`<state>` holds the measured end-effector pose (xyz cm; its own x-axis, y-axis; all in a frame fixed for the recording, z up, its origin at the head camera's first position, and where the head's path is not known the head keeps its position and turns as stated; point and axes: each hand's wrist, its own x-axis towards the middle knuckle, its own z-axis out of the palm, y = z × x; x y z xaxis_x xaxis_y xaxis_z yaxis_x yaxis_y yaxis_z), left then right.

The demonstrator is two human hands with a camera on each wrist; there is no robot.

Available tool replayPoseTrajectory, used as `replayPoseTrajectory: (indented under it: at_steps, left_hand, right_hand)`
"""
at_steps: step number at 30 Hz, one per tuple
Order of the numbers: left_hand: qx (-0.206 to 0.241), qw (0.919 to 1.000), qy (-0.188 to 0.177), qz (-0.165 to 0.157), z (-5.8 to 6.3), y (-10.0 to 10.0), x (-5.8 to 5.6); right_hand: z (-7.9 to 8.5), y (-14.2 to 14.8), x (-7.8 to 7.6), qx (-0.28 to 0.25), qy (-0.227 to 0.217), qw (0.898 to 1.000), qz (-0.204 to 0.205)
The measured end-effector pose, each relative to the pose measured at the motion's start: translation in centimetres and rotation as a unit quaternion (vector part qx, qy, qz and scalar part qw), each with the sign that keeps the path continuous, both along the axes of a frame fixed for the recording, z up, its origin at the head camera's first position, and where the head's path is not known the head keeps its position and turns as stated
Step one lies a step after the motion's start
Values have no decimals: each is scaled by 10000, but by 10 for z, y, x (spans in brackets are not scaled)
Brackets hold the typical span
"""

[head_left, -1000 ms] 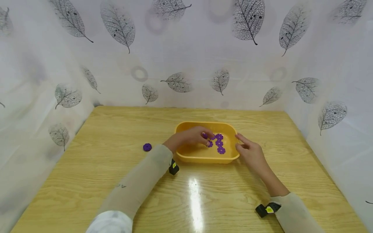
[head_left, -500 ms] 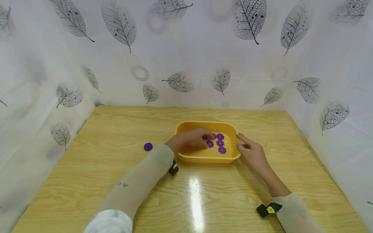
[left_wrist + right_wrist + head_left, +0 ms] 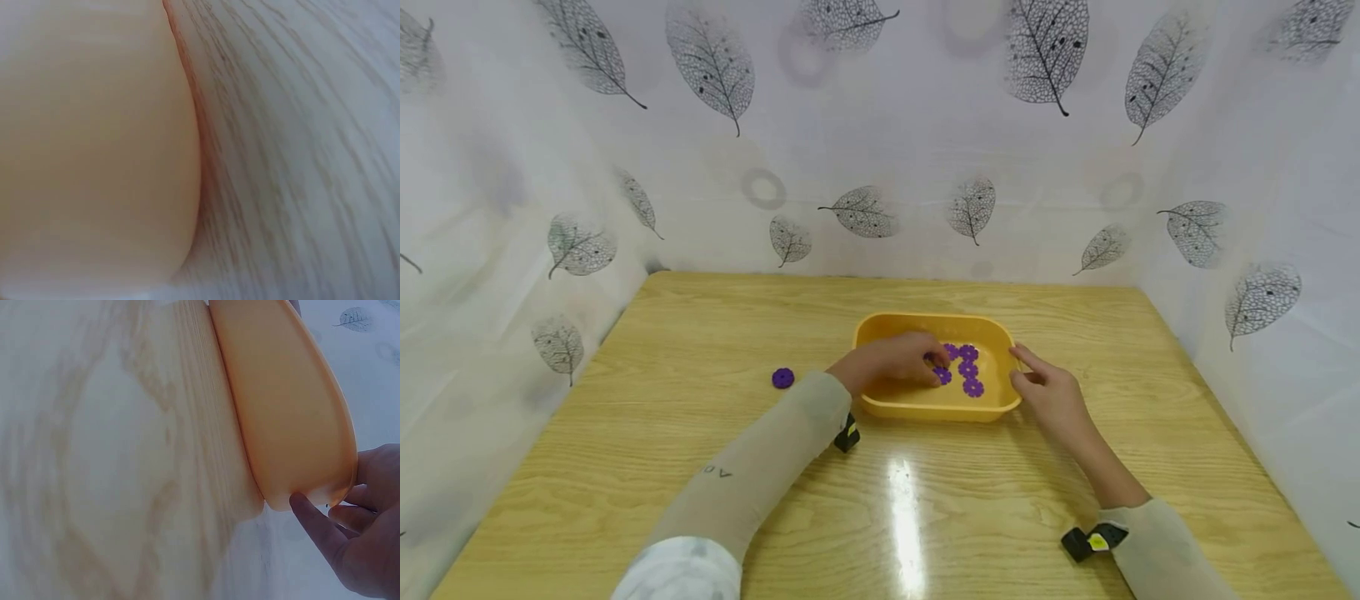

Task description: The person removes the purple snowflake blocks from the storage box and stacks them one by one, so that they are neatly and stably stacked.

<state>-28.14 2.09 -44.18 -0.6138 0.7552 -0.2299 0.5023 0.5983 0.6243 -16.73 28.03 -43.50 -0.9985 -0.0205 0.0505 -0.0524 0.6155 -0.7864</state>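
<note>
A yellow plastic basin (image 3: 925, 412) stands on the wooden table, holding several purple snowflake discs (image 3: 968, 369). My left hand (image 3: 898, 357) reaches over its left side, fingers curved downward around a purple disc partly hidden beneath them. Another disc (image 3: 943, 376) lies right at the thumb and fingertips. My right hand (image 3: 1051, 400) holds the basin's right end, index finger and thumb at the rim. In the right wrist view, the thumb (image 3: 312, 519) lies against the outer wall and other fingers meet the rim. The left wrist view shows only a pale surface close up and wood grain.
One purple disc (image 3: 782, 378) lies on the table (image 3: 715, 333) left of the basin. Curtains with a leaf print (image 3: 865, 212) enclose the back and sides. Each wrist wears a small black camera (image 3: 1077, 544).
My left fingers have shifted slightly toward the front of the basin, and the disc at the thumb has moved a little with them. My right hand stays at the rim.
</note>
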Motion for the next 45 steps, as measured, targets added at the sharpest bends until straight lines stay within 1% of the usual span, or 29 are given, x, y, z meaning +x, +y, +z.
replayPoseTrajectory:
  at_steps: [8, 14, 17, 25, 32, 38, 45]
  left_hand:
    - [-79, 9999, 28, 63, 0, 0, -1]
    - [-215, 9992, 318, -143, 2, 1, 1]
    - [-268, 9988, 386, -167, 3, 1, 2]
    - [-202, 9993, 293, -61, 4, 1, 2]
    - [-306, 9988, 358, -113, 3, 1, 1]
    - [-312, 9990, 295, -89, 5, 1, 3]
    - [-76, 9999, 110, 50, 4, 2, 1]
  right_hand:
    - [1, -1, 0, 28, 23, 10000, -3]
    - [2, -1, 1, 33, 57, 10000, 14]
    - [2, -1, 1, 1, 38, 10000, 6]
    - [0, 0, 1, 6, 15, 10000, -32]
    - [0, 0, 0, 32, 9, 10000, -36]
    - [1, -1, 1, 73, 37, 10000, -38]
    - [0, -1, 1, 29, 16, 10000, 0]
